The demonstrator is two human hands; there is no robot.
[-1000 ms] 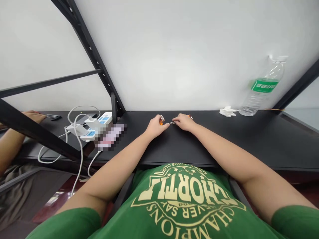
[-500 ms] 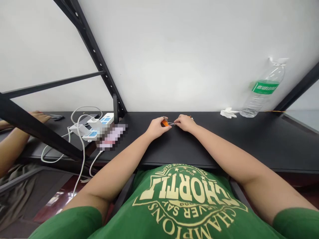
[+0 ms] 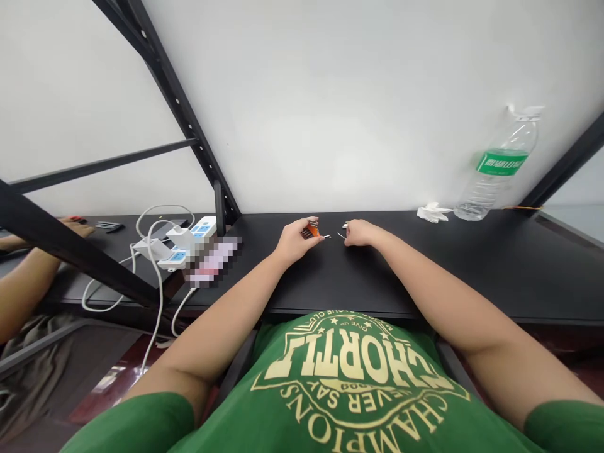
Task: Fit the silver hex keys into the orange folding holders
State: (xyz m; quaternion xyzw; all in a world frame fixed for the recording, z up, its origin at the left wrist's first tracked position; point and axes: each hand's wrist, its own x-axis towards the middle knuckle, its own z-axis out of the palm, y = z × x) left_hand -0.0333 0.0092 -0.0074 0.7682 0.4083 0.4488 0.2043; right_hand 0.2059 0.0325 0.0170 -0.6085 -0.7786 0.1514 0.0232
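Note:
Near the middle of the black tabletop (image 3: 340, 283), my left hand (image 3: 293, 242) is closed round a small orange object (image 3: 312, 230) with dark and metallic parts. A small metal piece (image 3: 327, 236) shows at its fingertips. To the right, my right hand (image 3: 361, 233) pinches a thin metal piece (image 3: 341, 235) that points left. More small metallic bits (image 3: 346, 225) show at its upper fingers. A narrow gap separates the two hands. What exactly these small parts are cannot be made out.
A power strip (image 3: 206, 228) with white chargers and cables lies left, beside a pixelated flat object (image 3: 214, 261). A black metal frame (image 3: 179, 107) rises there. Another person's arm (image 3: 28, 283) is at far left. Crumpled tissue (image 3: 433, 212) and a bottle (image 3: 500, 167) stand back right.
My right hand has moved right, away from my left hand, with the thin metal piece in its fingers. The orange object in my left hand has turned, showing more dark parts.

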